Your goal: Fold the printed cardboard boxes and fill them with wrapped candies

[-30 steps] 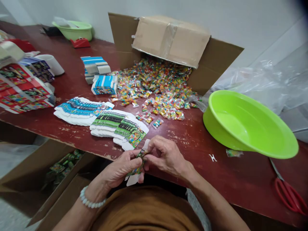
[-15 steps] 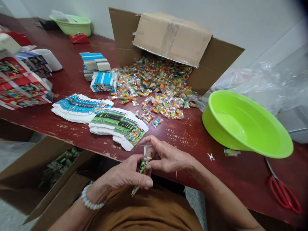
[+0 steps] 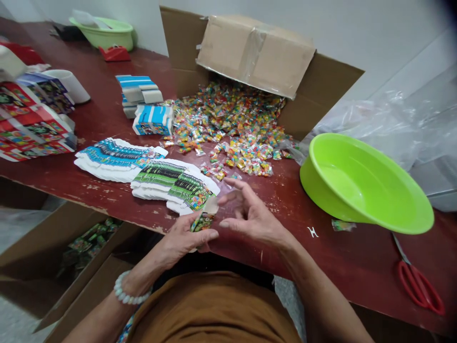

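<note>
A small green printed carton [image 3: 204, 221] is gripped in my left hand [image 3: 180, 238], thumb along its front, its white end flap sticking up. My right hand [image 3: 255, 216] is just right of the carton, fingers apart and stretched toward the loose candy packets. Its index fingertip overlaps the nearest candy packet [image 3: 233, 176], mostly hidden behind it; I cannot tell whether they touch. Beyond the carton lies a fanned stack of flat green cartons [image 3: 160, 174], beside a fanned stack of flat blue cartons [image 3: 110, 159].
A heap of candy packets [image 3: 228, 114] spills from a cardboard box [image 3: 257, 57] lying on its side. To the right are a green basin [image 3: 364, 186] and red-handled scissors [image 3: 419, 283]. Bundled blue cartons [image 3: 153, 119] stand behind. An open box [image 3: 28, 257] of green packs sits below left.
My right hand has left the carton and moved forward, its fingers spreading toward the candy packets. My left hand has shifted forward and left with the carton, whose flap now stands clear.
</note>
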Motion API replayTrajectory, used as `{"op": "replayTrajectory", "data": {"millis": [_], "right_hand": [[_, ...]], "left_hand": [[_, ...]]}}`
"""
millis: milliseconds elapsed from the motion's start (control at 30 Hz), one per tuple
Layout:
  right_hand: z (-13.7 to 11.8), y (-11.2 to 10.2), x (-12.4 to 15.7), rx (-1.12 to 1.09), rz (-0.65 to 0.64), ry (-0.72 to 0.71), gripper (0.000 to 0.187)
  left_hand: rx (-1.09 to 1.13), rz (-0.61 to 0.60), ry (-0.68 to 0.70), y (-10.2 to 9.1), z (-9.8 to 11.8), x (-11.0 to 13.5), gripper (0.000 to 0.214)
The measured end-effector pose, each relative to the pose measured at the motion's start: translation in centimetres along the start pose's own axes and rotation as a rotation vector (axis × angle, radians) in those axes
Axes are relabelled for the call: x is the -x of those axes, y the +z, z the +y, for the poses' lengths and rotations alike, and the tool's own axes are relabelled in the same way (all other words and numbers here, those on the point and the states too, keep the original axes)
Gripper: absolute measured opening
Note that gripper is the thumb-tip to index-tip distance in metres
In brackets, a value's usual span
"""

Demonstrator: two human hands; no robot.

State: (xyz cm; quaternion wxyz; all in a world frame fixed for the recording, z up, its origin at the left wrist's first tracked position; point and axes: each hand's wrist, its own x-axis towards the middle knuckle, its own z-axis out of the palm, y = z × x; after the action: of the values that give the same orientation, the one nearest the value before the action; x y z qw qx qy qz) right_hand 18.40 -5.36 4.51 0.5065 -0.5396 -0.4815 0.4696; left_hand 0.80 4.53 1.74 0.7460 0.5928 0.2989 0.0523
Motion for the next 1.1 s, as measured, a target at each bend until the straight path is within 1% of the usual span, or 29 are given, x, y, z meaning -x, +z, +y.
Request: {"op": "replayTrajectory", "data": {"millis": [33,67,133,167,233,300,333,400,467,500,533,567,600,633,700,767,800,867,967,1033,1067,1100], "right_hand": [[0.5,0.3,0.0,-0.014,0.079,0.013,0.075],[1.1,0.7,0.0,-0.040,0.102,0.035,0.063],[2.1,1.5,-0.2,-0.128,0.068,0.089,0.037],[2.5,1.9,-0.3,-0.159,0.067,0.101,0.030],[2.9,2.4,-0.3,-0.133,0.144,0.081,0.025],[2.8,2.5,-0.3,-0.033,0.228,0.031,0.020],[2.7,2.4,-0.3,0.014,0.238,0.013,0.019],[2.3,2.2,-0.2,0.065,0.218,-0.003,0.019],[2.2,2.4,-0.2,0.051,0.223,-0.004,0.017],[2.2,2.6,-0.2,0.011,0.246,0.005,0.021],[2.4,2.9,-0.2,-0.049,0.279,0.019,0.032],[2.6,3.2,-0.3,-0.122,0.314,0.035,0.043],[2.8,3.6,-0.3,-0.195,0.346,0.046,0.051],[3.0,3.9,-0.3,-0.256,0.370,0.046,0.052],[3.4,4.4,-0.3,-0.312,0.413,0.011,0.040],[3.6,4.4,-0.5,-0.281,0.445,-0.026,0.024],[3.6,4.2,-0.6,-0.259,0.447,-0.019,0.019],[3.6,3.6,-0.9,-0.262,0.414,0.044,0.020],[3.5,2.6,-1.3,-0.370,0.338,0.133,0.028],[3.3,2.3,-1.5,-0.402,0.290,0.123,0.038],[3.3,2.3,-1.5,-0.380,0.267,0.100,0.039],[3.2,2.3,-1.5,-0.340,0.253,0.067,0.035]], "left_hand": [[0.024,0.059,0.027,0.2,-0.2,0.0,0.030],[0.057,0.105,0.045,0.5,-0.5,-0.1,0.033],[0.119,0.147,0.045,1.0,-1.0,-0.4,0.037],[0.124,0.161,0.045,1.2,-1.2,-0.5,0.037],[0.068,0.215,0.088,1.5,-1.4,-0.6,0.036],[0.025,0.286,0.159,1.6,-1.5,-0.3,0.040],[0.044,0.318,0.189,1.7,-1.5,-0.1,0.044],[0.126,0.376,0.248,2.1,-1.5,0.5,0.053],[0.173,0.435,0.328,2.7,-1.5,1.1,0.060],[0.166,0.466,0.370,2.9,-1.5,1.2,0.062],[0.152,0.486,0.399,3.1,-1.5,1.4,0.064],[0.141,0.490,0.408,3.2,-1.5,1.5,0.064],[0.138,0.479,0.402,3.2,-1.4,1.5,0.063],[0.139,0.461,0.390,3.1,-1.3,1.5,0.059],[0.163,0.421,0.356,2.7,-1.0,1.4,0.051],[0.196,0.386,0.313,2.3,-0.8,1.3,0.042],[0.203,0.375,0.293,2.1,-0.8,1.2,0.038],[0.182,0.371,0.271,1.7,-0.8,1.1,0.033],[0.082,0.410,0.298,1.4,-1.2,0.9,0.026],[0.084,0.429,0.314,1.4,-1.4,0.8,0.026],[0.128,0.434,0.310,1.4,-1.4,0.8,0.030],[0.193,0.430,0.292,1.5,-1.4,0.8,0.037]]}}
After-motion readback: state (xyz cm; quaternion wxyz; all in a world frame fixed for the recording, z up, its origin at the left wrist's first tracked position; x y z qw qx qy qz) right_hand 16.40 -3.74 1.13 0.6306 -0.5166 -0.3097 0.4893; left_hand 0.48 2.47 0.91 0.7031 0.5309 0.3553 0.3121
